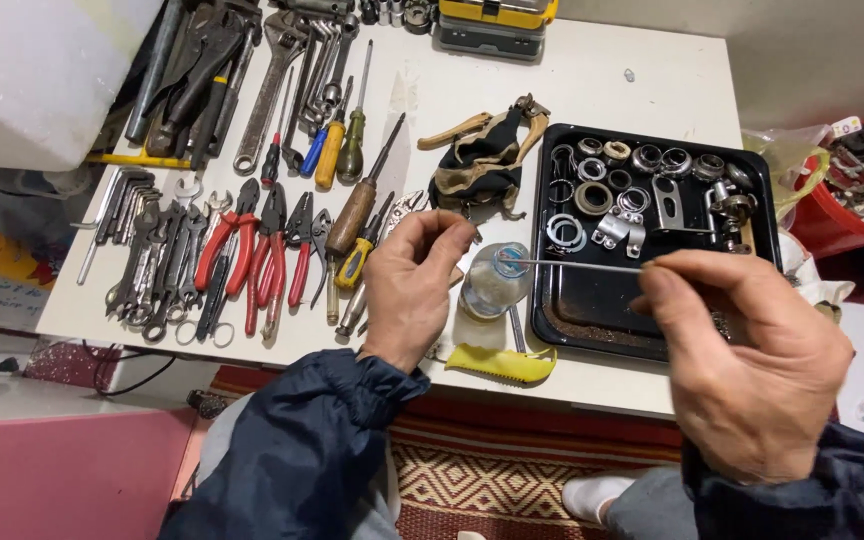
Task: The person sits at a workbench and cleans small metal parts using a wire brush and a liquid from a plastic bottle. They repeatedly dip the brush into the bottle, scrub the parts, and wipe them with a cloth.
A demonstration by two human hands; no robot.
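Note:
My left hand (414, 285) and my right hand (742, 355) hold a thin straight metal rod (567, 265) between them, level above the table's front edge. The left fingers pinch one end, the right thumb and forefinger pinch the other. Below the rod stands a small clear jar (492, 285) and a black tray (592, 310) holding several metal rings, bearings and brackets. Both forearms wear dark blue sleeves.
On the white table (592, 90) lie rows of pliers with red handles (252, 250), wrenches (152, 250), screwdrivers (352, 215), a yellow-handled tool (502, 362) and dark gloves (482, 160). A yellow case (497, 20) sits at the back, a red bin (852, 200) to the right.

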